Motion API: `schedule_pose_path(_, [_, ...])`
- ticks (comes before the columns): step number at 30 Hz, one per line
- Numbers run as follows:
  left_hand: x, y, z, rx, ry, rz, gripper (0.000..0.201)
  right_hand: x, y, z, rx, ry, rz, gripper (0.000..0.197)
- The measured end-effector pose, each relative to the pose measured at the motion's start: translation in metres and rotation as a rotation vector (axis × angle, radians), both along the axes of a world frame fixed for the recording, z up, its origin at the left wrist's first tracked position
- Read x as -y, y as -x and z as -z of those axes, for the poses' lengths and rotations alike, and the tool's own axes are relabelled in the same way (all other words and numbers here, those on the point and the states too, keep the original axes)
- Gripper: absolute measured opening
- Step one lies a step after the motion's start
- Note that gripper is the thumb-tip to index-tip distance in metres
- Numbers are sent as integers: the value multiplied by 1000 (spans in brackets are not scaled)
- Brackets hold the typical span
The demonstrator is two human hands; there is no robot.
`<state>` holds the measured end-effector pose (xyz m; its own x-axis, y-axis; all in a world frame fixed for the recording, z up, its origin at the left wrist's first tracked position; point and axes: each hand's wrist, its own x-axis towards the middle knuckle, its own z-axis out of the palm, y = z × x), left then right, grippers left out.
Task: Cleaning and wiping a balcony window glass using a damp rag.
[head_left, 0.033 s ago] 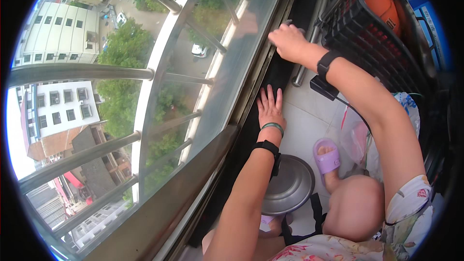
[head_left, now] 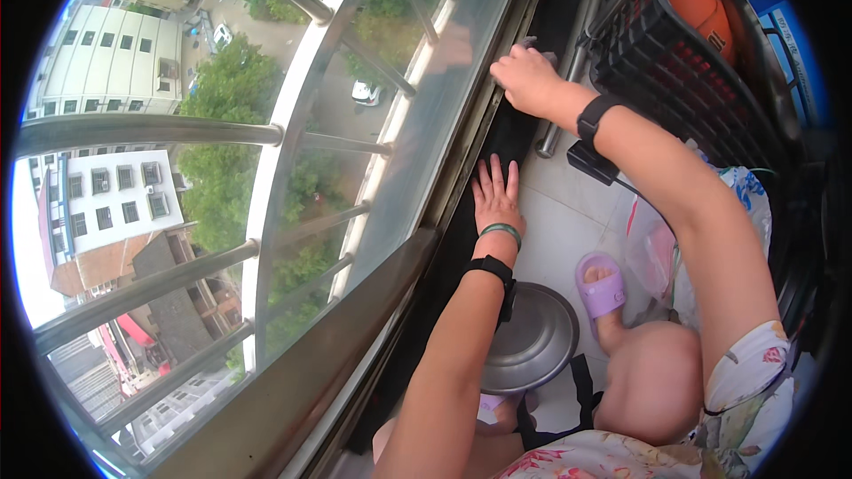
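My right hand (head_left: 530, 82) is closed round a bunched grey cloth (head_left: 529, 42), and only scraps of it show past the knuckles. That fist presses at the metal window track (head_left: 484, 111), where the track meets the black ledge (head_left: 510, 137). Nearer to me, my left hand (head_left: 499, 200) lies flat on the same ledge with its fingers spread, holding nothing. Below the left wrist, a round grey metal basin (head_left: 537, 341) stands on the floor, partly behind my forearm.
Window glass and metal railings (head_left: 160, 135) line the left side. A black plastic crate (head_left: 683, 80) with a basketball (head_left: 699, 9) stands at the far right. Beside my right forearm are a small black box (head_left: 593, 162) and plastic bags (head_left: 652, 257). A metal pole (head_left: 548, 142) lies along the ledge.
My right hand and forearm have shifted very slightly to the left, with the cloth still in the fist. The left hand stays in place.
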<state>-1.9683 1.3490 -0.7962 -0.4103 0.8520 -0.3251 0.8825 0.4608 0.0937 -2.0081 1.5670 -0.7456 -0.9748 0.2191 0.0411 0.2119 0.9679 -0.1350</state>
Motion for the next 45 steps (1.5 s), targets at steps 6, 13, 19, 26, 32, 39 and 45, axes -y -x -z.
schedule_pose_path(6, [-3, 3, -5, -10, 13, 22, 98, 11, 15, 6, 246, 90, 113, 16])
schedule_pose_path(13, [-4, -12, -21, 41, 113, 11, 90, 20, -33, 1, -84, 157, 474, 30])
schedule_pose_path(19, [-12, -12, -59, 185, 338, 71, 77, 51, -7, -2, 114, -78, 290, 15])
schedule_pose_path(26, [17, -43, -130, 454, 367, 209, 71, 74, 3, 2, 303, -48, 149, 16])
schedule_pose_path(32, [36, -20, -181, 488, 347, 116, 55, 92, 8, 9, 263, 58, 129, 9])
schedule_pose_path(39, [75, -10, -194, 588, 314, -93, 26, 129, 3, 2, 252, 234, 96, 10])
schedule_pose_path(45, [81, 13, -197, 598, 205, -159, 24, 167, -13, -7, 262, 369, 86, 16])
